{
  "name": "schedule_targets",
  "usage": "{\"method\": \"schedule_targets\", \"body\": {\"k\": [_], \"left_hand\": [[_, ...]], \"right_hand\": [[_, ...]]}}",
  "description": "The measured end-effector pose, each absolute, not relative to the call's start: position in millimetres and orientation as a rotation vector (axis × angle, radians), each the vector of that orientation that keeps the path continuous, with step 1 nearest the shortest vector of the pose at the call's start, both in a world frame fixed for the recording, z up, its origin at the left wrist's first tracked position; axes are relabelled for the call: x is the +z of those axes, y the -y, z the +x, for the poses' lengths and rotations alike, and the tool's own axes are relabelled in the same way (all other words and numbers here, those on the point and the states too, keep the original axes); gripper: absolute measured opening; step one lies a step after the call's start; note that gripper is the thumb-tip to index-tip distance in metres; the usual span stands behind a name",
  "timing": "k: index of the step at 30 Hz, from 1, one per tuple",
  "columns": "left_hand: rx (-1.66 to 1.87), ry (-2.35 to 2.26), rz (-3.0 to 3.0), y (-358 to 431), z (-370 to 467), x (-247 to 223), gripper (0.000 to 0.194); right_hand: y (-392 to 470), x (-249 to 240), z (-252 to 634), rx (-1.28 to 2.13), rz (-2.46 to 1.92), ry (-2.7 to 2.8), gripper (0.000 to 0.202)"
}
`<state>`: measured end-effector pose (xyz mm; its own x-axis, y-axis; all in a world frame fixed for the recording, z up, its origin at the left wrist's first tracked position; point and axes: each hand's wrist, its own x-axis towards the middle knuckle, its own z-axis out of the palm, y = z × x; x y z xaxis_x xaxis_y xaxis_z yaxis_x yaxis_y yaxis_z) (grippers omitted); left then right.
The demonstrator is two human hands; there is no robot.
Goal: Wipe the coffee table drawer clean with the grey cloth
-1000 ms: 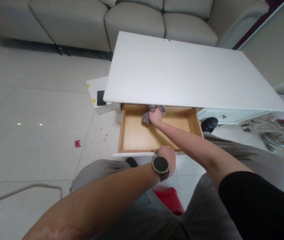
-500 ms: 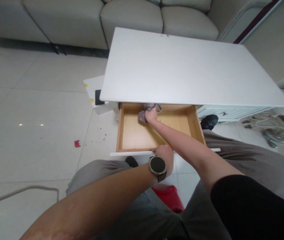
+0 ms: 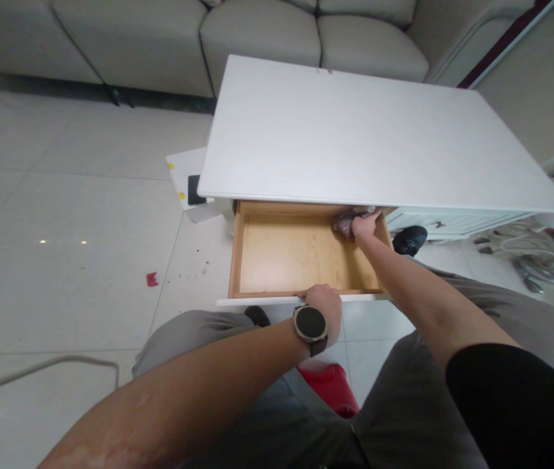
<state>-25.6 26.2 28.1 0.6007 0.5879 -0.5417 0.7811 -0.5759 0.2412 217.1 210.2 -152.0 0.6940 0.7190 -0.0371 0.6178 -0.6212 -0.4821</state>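
Observation:
A wooden drawer (image 3: 281,260) with a white front is pulled out from under the white tabletop (image 3: 379,137). My left hand (image 3: 324,305), a watch (image 3: 310,324) on its wrist, is closed over the drawer's front edge. Inside the drawer, at its back right corner, my right hand (image 3: 365,225) grips a crumpled greyish-purple cloth (image 3: 344,225) against the bottom. Part of the cloth is hidden behind the hand and under the tabletop's edge.
A grey sofa (image 3: 262,45) stands behind the table. On the floor lie a white box piece (image 3: 183,170), a red scrap (image 3: 152,279) and a hose (image 3: 52,365). Coiled rope-like hose (image 3: 515,244) is at the right. A red stool (image 3: 330,389) shows between my legs.
My right hand has carried the cloth across the drawer, from the back middle to the back right corner. My left hand stays on the front edge.

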Motion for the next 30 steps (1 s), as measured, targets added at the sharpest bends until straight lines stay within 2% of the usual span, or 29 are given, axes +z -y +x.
{"method": "schedule_targets", "body": {"k": [4,15,30], "left_hand": [[-0.588,-1.063,2.350,-28,-25,29,0.039],[-0.615,-1.018,2.369,-28,-24,32,0.039],[-0.582,-1.042,2.404,-25,-24,26,0.037]], "right_hand": [[-204,-154,224,0.379,-2.407,0.741,0.093],[-195,-154,223,0.438,-2.403,0.793,0.090],[-196,-149,199,0.352,-2.360,0.823,0.088]]}}
